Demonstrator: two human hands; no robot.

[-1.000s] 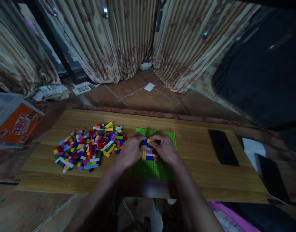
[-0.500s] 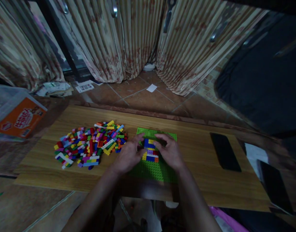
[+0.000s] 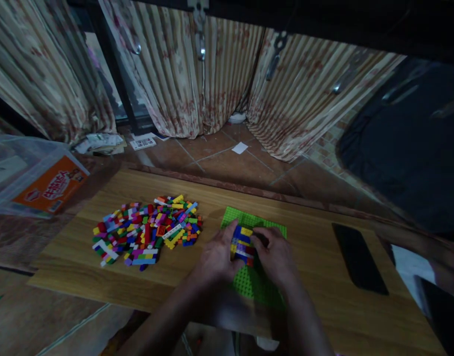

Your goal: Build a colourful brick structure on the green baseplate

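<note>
A small block of stacked toy bricks (image 3: 243, 246), in yellow, blue, red, white and purple, sits on a green studded baseplate (image 3: 245, 286). My left hand (image 3: 218, 253) wraps the block's left side, its index finger along the upper left edge and its thumb by the lower edge. On the opposite side, my right hand (image 3: 277, 253) is curled, thumb and forefinger against the block's upper right edge. Whether a loose brick is between those right fingertips is hidden.
A pile of loose coloured bricks (image 3: 145, 230) lies left on the wooden table (image 3: 115, 284). A black phone-like slab (image 3: 358, 257) rests at the right, near white paper (image 3: 412, 267). A clear plastic bin (image 3: 30, 148) with an orange label stands far left.
Both hands have closed in on the brick block from hovering beside it with fingers spread. The camera view has shifted, so the table appears lower and further right.
</note>
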